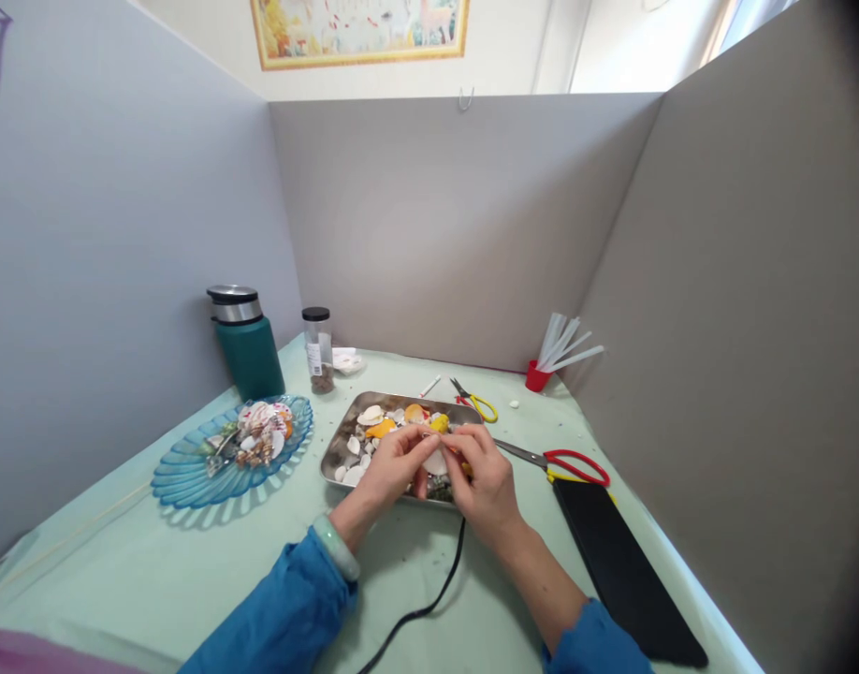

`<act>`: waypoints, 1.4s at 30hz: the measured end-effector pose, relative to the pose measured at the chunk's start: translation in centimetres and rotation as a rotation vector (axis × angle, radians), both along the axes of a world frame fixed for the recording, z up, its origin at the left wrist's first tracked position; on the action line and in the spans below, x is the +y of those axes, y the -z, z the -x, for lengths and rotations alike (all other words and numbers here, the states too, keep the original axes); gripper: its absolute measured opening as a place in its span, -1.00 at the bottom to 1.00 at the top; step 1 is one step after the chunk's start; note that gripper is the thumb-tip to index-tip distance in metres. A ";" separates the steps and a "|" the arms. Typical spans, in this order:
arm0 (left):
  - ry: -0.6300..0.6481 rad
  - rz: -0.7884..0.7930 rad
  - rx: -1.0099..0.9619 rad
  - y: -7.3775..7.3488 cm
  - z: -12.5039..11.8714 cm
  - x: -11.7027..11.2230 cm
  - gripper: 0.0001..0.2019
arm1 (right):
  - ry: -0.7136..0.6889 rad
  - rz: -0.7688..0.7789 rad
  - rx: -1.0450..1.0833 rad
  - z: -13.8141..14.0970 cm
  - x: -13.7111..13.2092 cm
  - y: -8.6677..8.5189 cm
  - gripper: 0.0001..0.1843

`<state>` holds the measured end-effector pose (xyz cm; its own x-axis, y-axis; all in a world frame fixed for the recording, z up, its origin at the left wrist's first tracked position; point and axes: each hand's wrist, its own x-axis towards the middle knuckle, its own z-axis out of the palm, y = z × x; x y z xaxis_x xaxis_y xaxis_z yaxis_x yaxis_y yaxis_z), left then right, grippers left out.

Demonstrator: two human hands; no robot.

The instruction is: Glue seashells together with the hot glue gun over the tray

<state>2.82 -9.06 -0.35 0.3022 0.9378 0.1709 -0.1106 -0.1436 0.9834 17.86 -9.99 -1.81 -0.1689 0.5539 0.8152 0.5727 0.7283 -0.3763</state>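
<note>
Over a metal tray [329, 468], my left hand [396, 459] and my right hand [487, 476] meet with fingertips pinched together. Whatever lies between them is too small and covered to make out. Seashells in white, orange and yellow fill the tray, among them a white shell [371, 416] and an orange shell [381, 429]. My hands hide the tray's front right part. From beneath my right hand a black cord [429, 608] runs down toward the near edge; its upper end is hidden.
A blue glass plate [183, 473] with shells and trinkets lies left, by a green bottle [251, 356] and a jar [319, 351]. Red-handled scissors [570, 463], a black slab [626, 571], yellow-handled snips [480, 404] and a red cup [538, 376] of glue sticks are right. Grey panels surround the table.
</note>
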 end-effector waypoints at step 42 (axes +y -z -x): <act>0.020 -0.014 -0.034 0.1 0.0 -0.1 -0.65 | 0.098 -0.061 0.040 0.0 0.2 0.3 -0.81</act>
<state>2.83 -9.18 -0.41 0.3150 0.9288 0.1950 -0.1471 -0.1552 0.9769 17.85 -9.79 -2.10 -0.0832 0.5155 0.8529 0.6277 0.6918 -0.3569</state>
